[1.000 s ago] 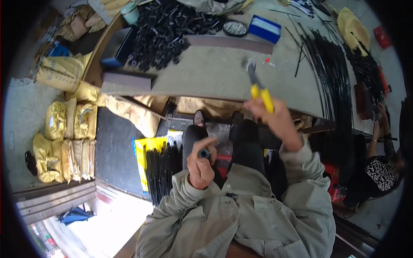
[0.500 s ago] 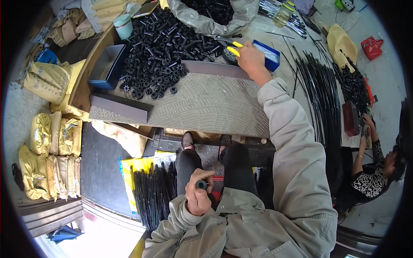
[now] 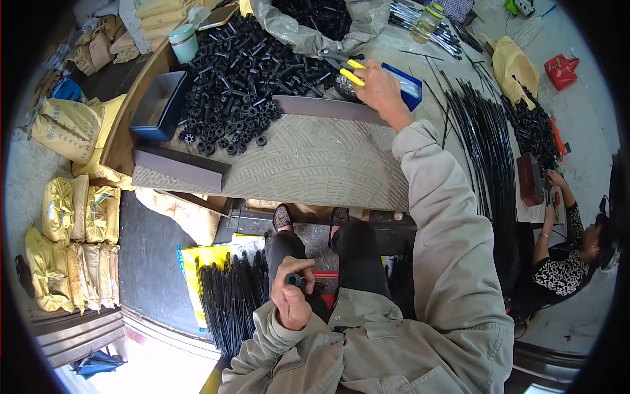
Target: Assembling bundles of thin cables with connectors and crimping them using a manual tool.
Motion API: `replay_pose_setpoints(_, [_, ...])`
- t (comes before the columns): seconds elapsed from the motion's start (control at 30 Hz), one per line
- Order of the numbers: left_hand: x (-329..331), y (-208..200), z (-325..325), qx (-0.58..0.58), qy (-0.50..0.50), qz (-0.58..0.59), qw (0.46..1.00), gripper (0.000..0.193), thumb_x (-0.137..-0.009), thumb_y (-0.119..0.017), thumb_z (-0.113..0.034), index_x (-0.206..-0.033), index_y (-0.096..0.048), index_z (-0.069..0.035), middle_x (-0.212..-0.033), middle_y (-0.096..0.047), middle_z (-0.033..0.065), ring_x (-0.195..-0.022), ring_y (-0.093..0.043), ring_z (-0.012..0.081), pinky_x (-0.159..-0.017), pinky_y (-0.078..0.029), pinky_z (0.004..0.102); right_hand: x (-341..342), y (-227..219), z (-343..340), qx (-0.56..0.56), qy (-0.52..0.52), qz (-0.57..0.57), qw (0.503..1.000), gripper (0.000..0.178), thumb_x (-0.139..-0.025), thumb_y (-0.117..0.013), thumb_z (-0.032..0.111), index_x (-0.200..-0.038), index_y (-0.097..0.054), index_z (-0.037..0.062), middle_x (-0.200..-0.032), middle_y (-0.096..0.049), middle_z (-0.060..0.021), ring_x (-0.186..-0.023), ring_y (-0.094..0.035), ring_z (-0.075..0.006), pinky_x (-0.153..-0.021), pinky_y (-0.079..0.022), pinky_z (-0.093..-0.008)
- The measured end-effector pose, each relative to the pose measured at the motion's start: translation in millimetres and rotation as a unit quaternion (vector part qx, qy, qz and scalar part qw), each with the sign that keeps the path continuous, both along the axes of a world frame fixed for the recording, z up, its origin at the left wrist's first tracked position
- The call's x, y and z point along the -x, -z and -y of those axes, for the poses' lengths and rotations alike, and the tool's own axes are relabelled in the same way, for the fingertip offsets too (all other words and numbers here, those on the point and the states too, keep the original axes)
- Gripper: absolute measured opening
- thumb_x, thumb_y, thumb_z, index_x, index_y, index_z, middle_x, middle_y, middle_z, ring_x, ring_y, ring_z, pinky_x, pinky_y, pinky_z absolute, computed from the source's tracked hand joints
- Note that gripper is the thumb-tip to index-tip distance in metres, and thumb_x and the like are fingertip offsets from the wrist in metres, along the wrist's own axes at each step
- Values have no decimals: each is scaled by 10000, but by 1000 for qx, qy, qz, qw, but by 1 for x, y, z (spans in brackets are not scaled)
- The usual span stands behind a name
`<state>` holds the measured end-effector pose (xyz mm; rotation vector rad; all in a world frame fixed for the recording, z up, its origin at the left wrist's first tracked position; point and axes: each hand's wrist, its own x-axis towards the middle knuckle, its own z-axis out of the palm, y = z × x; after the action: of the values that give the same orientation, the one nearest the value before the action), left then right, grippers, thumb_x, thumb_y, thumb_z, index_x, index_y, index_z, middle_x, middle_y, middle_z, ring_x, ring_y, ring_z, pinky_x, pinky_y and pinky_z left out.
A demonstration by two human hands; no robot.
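Left hand point(image 3: 290, 299) is down by the lap, fingers curled snug around a dark tube-like part point(image 3: 294, 280), round end facing up. Right hand point(image 3: 382, 93) is stretched out over the bench point(image 3: 315, 161), fist closed on the yellow handles of some pliers point(image 3: 346, 71); can't tell if the tool's mouth is gripping anything. The hand and pliers partly cover a round dish, and a blue box point(image 3: 410, 92) sits just beside the knuckles. A low strip point(image 3: 328, 109) runs between the bare bench top and the black parts heap point(image 3: 230, 79). Long black rods point(image 3: 485, 144) lie off to the right.
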<state>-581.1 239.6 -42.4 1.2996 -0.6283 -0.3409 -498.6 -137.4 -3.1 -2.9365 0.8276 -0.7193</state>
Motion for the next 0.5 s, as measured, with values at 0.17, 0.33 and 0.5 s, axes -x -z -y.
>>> replay_pose_setpoints(0.17, [0,2,3,1,9,1,1000,629,-918,-265,-523,-953,-510,56,-651,-435,58,-482,-389,91,-462,-301,218,-1,3,2,17,3,-55,998,176,-708,-660,181,-874,-658,120,-913,-535,-91,-811,-598,-296,-670,-474,-402])
replay_pose_setpoints(0.33, [0,3,5,9,6,-8,1000,584,-931,-281,-480,-971,-525,49,-625,-455,54,-497,-407,93,-488,-313,229,-4,13,7,33,2,-16,999,157,-719,-666,208,-851,-655,123,-919,-537,-87,-810,-596,-293,-665,-472,-403])
replay_pose_setpoints(0.5, [-2,3,6,12,0,-11,1000,589,-930,-280,-483,-971,-523,52,-635,-457,56,-499,-407,92,-489,-313,226,-6,15,9,38,-20,24,999,151,-716,-664,185,-854,-668,126,-932,-535,-74,-811,-603,-268,-657,-479,-401])
